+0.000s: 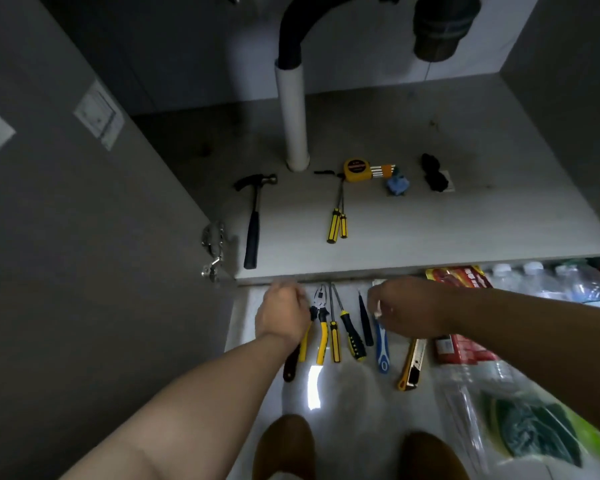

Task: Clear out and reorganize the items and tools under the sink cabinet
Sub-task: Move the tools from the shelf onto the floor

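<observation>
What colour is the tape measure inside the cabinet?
The tape measure is yellow with a dark label, seen in the head view.

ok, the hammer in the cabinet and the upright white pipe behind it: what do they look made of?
Hammer: dark head with a dull sheen, likely steel; matte black grip, probably rubber. White pipe: smooth, evenly white, no glint, likely PVC plastic.

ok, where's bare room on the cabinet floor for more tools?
Free: between hammer and yellow screwdrivers; the front-right stretch of cabinet floor, right of the screwdrivers, in front of the black bundle. Crowded: around the tape measure by the white pipe.
</observation>
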{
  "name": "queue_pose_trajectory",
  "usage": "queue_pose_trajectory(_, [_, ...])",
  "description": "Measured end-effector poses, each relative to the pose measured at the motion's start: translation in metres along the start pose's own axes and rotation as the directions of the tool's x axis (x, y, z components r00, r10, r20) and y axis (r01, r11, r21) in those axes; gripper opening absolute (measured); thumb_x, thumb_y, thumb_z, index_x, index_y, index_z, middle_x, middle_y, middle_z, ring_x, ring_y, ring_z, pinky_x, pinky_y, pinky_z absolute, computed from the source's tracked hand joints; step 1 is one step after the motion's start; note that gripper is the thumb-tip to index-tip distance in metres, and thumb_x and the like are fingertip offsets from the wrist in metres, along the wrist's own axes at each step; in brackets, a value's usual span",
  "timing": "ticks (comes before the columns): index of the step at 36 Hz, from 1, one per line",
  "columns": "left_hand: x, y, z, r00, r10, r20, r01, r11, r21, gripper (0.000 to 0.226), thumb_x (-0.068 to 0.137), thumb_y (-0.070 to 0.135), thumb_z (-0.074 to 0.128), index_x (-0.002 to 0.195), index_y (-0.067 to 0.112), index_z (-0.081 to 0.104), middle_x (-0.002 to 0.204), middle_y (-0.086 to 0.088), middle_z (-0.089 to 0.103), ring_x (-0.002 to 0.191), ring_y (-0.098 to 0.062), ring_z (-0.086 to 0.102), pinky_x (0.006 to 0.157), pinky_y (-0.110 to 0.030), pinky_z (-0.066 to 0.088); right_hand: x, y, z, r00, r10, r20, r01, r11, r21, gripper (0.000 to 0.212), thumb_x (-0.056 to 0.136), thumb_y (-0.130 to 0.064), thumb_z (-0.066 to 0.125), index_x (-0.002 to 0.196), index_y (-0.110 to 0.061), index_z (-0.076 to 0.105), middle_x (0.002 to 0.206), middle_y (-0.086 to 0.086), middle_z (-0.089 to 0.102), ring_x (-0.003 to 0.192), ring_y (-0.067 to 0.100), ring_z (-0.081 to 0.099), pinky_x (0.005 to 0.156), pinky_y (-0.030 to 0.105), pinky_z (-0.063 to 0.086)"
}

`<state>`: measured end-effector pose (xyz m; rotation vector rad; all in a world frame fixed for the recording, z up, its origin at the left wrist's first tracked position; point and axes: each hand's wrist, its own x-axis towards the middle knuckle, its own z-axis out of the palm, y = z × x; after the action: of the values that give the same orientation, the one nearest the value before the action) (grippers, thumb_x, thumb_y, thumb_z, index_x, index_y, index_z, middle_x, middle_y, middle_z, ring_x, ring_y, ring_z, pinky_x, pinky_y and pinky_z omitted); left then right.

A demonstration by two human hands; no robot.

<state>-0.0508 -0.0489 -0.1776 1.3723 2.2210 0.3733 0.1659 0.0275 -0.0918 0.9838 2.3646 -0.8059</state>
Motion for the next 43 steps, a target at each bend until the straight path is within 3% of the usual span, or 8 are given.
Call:
queue_pose_trajectory(4, [0.033, 0.021, -0.032, 0.945, 0.231, -0.232, -0.210, 0.971, 0.110, 0.022, 0.091, 0.017, 0.062, 0.111, 0.026, 0.063, 0.117, -0.001, 0.052, 0.111, -0.020, 0.051, 0.096, -0.036, 0.048, 0.024, -0.003, -0.014, 0.993, 0.054, -0.103, -0.049, 0.998, 0.047, 0.003, 0.096, -0.025, 0.054, 0.097, -0.027, 0.052, 0.102, -0.004, 0.053, 0.097, 0.015, 0.052, 0.081, 0.030, 0.044])
queue_pose_trajectory(10, [0.087, 0.023, -0.058, 0.983, -0.153, -0.104, 0.163, 0.982, 0.098, 0.078, 0.085, 0.011, 0.062, 0.153, 0.025, 0.027, 0.145, -0.020, 0.035, 0.136, -0.041, 0.037, 0.110, -0.048, 0.038, 0.069, 0.007, -0.016, 0.919, 0.265, -0.292, -0.186, 0.944, 0.271, 0.027, 0.094, -0.027, 0.058, 0.119, -0.017, 0.056, 0.116, 0.006, 0.049, 0.103, 0.026, 0.057, 0.092, 0.039, 0.051])
queue_pose_trajectory(21, [0.109, -0.001, -0.038, 0.932, -0.317, -0.175, 0.318, 0.948, -0.020, 0.042, 0.089, 0.015, 0.063, 0.125, -0.004, 0.052, 0.132, -0.026, 0.054, 0.124, -0.043, 0.054, 0.104, -0.044, 0.047, 0.156, -0.008, -0.043, 0.668, 0.465, -0.581, -0.372, 0.885, 0.280, 0.043, 0.095, -0.052, 0.054, 0.110, -0.011, 0.060, 0.095, 0.011, 0.063, 0.086, 0.028, 0.059, 0.066, 0.033, 0.042])
queue_pose_trajectory(28, [0.092, 0.008, -0.033, 0.858, -0.507, 0.081, 0.455, 0.677, -0.578, 0.034, 0.092, 0.001, 0.051, 0.126, 0.000, 0.054, 0.118, -0.022, 0.063, 0.107, -0.039, 0.062, 0.091, -0.042, 0.053, 0.164, -0.011, -0.037, 0.720, 0.527, -0.451, -0.420, 0.849, 0.320, 0.033, 0.092, -0.025, 0.062, 0.122, -0.009, 0.060, 0.113, 0.011, 0.065, 0.103, 0.029, 0.064, 0.070, 0.030, 0.044])
queue_pose_trajectory(32, [0.062, 0.007, -0.033, 0.873, -0.439, 0.212, 0.457, 0.584, -0.671, 0.030, 0.093, -0.002, 0.047, 0.123, 0.001, 0.050, 0.093, -0.015, 0.055, 0.074, -0.023, 0.049, 0.058, -0.031, 0.042, 0.140, -0.009, -0.029, 0.805, 0.423, -0.417, -0.279, 0.889, 0.364, 0.032, 0.087, -0.043, 0.065, 0.092, -0.012, 0.057, 0.088, 0.002, 0.052, 0.093, 0.028, 0.060, 0.070, 0.028, 0.041])
queue_pose_trajectory(35, [0.026, 0.005, -0.029, 0.882, -0.415, 0.224, 0.438, 0.544, -0.716, 0.020, 0.095, 0.000, 0.045, 0.111, 0.012, 0.047, 0.084, -0.010, 0.051, 0.065, -0.017, 0.043, 0.054, -0.030, 0.035, 0.108, -0.006, -0.020, 0.894, 0.314, -0.319, -0.198, 0.917, 0.347, 0.042, 0.086, -0.045, 0.064, 0.066, -0.013, 0.047, 0.068, 0.000, 0.050, 0.074, 0.022, 0.055, 0.057, 0.027, 0.040])
queue_pose_trajectory(38, [-0.014, -0.007, -0.022, 0.928, -0.348, 0.133, 0.341, 0.646, -0.683, 0.005, 0.102, 0.022, 0.053, 0.106, 0.021, 0.051, 0.080, 0.001, 0.053, 0.067, -0.012, 0.046, 0.066, -0.027, 0.038, 0.067, -0.002, -0.008, 0.957, 0.187, -0.221, -0.113, 0.943, 0.312, 0.038, 0.086, -0.044, 0.065, 0.069, -0.010, 0.059, 0.067, 0.005, 0.059, 0.068, 0.018, 0.058, 0.060, 0.028, 0.043])
queue_pose_trajectory(43, [-0.070, -0.039, -0.012, 0.983, -0.182, 0.004, 0.160, 0.853, -0.497, 0.011, 0.103, 0.035, 0.053, 0.096, 0.027, 0.050, 0.072, 0.005, 0.053, 0.068, -0.015, 0.052, 0.056, -0.028, 0.037, 0.001, 0.003, 0.022, 0.997, 0.072, -0.030, -0.060, 0.954, 0.295, 0.030, 0.085, -0.039, 0.065, 0.075, -0.012, 0.068, 0.065, 0.003, 0.072, 0.051, 0.002, 0.059, 0.053, 0.020, 0.048])
